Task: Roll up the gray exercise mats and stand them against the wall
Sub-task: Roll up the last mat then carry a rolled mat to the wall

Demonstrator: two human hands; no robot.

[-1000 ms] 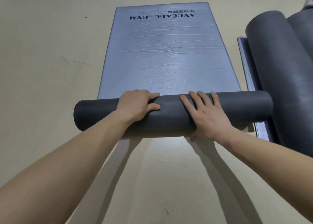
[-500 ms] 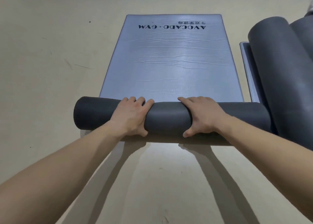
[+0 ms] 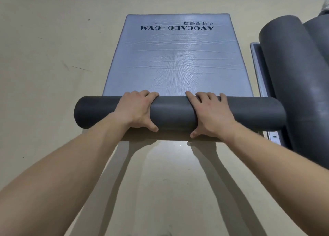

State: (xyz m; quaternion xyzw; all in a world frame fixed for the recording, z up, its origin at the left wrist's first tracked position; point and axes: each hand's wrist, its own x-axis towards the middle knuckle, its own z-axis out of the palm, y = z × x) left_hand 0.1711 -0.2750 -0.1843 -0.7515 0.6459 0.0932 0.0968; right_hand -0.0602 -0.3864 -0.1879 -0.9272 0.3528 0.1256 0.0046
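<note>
**A:** Head view. Where's the mat?
**B:** The mat (image 3: 178, 63) lies flat on the floor (image 3: 44, 75), with the lettering (image 3: 176, 28) at its far edge. The near end is wound into a roll (image 3: 173, 111) lying crosswise.

**A:** Hands?
**B:** The left hand (image 3: 137, 111) and right hand (image 3: 211, 114) are both on the roll's middle, set apart. Fingers are curled over the top and thumbs are tucked under the near side. Both are gripping the roll.

**A:** How will it handle?
**B:** Looks like foam: soft, light, springy. The flat part is wrinkled, so the skin gives. The roll's outer face is matte and probably grippy. I'd guess it unwinds if let go. A mid-roll hold suits rolling. To stand it up, I'd clasp right round it and pin the loose edge.

**A:** Progress?
**B:** Roughly a third is wound, judging by the flat length left. The risk is the roll running skew. Its right end is touching or just beside the finished rolls (image 3: 293, 75), can't tell which.

**A:** Surface and room?
**B:** Smooth beige floor with a few scuffs. There are two finished rolls on the right, lying on another flat mat (image 3: 258, 66). No wall in view.
</note>
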